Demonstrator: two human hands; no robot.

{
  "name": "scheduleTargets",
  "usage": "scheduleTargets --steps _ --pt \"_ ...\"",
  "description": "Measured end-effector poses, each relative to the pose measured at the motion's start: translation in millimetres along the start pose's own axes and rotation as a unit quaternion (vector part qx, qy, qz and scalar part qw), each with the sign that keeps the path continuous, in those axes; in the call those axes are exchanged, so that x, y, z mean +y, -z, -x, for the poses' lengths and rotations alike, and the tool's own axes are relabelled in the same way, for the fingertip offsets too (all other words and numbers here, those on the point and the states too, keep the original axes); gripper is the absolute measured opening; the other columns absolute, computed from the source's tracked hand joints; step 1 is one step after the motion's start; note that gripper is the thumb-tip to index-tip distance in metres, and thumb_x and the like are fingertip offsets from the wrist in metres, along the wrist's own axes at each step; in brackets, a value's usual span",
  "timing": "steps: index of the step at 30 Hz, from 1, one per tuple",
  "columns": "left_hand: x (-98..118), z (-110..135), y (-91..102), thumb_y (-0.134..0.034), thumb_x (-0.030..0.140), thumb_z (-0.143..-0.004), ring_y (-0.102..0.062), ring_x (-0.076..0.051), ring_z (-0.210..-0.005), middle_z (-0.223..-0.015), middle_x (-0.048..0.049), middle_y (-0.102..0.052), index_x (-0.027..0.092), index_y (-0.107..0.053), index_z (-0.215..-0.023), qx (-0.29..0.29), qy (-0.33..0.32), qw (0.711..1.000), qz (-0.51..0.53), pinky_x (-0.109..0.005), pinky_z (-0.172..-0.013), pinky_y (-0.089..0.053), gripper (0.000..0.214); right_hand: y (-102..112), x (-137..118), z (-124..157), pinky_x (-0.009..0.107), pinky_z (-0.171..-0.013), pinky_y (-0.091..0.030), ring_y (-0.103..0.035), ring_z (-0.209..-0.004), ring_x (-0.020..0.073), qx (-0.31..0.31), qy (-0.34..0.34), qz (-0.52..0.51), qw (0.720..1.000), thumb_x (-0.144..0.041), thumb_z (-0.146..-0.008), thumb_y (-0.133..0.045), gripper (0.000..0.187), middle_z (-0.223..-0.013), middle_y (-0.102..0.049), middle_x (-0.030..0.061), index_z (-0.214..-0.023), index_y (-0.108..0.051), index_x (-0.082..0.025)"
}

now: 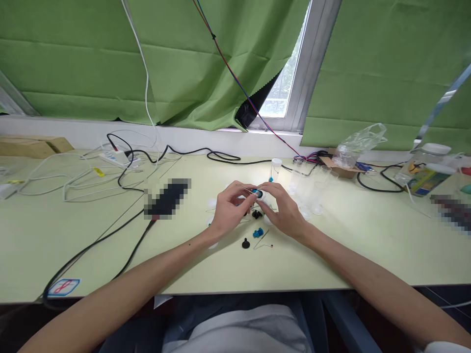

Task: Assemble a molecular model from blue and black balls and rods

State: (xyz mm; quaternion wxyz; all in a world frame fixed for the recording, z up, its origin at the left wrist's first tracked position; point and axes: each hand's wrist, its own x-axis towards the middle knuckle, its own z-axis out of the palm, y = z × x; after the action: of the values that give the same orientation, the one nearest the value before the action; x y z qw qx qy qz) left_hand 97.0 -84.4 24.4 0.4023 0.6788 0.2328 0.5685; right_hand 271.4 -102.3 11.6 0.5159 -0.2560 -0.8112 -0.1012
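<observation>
So the blue-and-white piece (260, 194) sits smack between them, left hand (231, 208) and right hand (285, 211) both pinching it

The blue part (259, 194) is partly hidden by the left hand (228, 210) and right hand (286, 212). The black slab (167, 200) and a dark thing (454, 212) at right are pixelated. The carton (25, 147) is cut off by the left edge.

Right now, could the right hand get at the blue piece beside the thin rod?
Probably yes: the blue piece lies near the right hand, uncovered, with the thin rod merely alongside. The hand may first need to let go of the blue-and-white item it seems to hold.
</observation>
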Motion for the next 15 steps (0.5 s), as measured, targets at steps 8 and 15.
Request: scheduleTargets --steps 8,15 --pt "5.3 -3.0 2.3 -0.075 0.033 -0.081 -0.05 -0.007 -0.049 -0.074 -0.0006 -0.058 0.02 -0.073 -0.091 0.001 0.062 0.998 0.018 -0.023 -0.044 -0.043 0.017 -0.8 1.0 0.8 0.047 -0.098 -0.054 -0.059 -0.117 0.0249 -0.011 0.001 0.01 1.0 -0.008 -0.093 -0.055 0.051 -0.121 -0.06 0.0139 -0.138 -0.039 -0.024" --pt "7.0 -5.6 1.7 -0.077 0.035 -0.078 -0.049 -0.008 -0.044 -0.065 0.0028 -0.054 0.018 -0.065 -0.089 -0.003 0.113 0.991 0.071 -0.022 -0.039 -0.039 0.023 -0.7 0.8 -1.0 0.046 -0.093 -0.055 -0.06 -0.114 0.025 -0.034 0.001 0.009 0.999 -0.011 -0.096 -0.052 0.049 -0.124 -0.061 0.0131 -0.139 -0.037 -0.026"
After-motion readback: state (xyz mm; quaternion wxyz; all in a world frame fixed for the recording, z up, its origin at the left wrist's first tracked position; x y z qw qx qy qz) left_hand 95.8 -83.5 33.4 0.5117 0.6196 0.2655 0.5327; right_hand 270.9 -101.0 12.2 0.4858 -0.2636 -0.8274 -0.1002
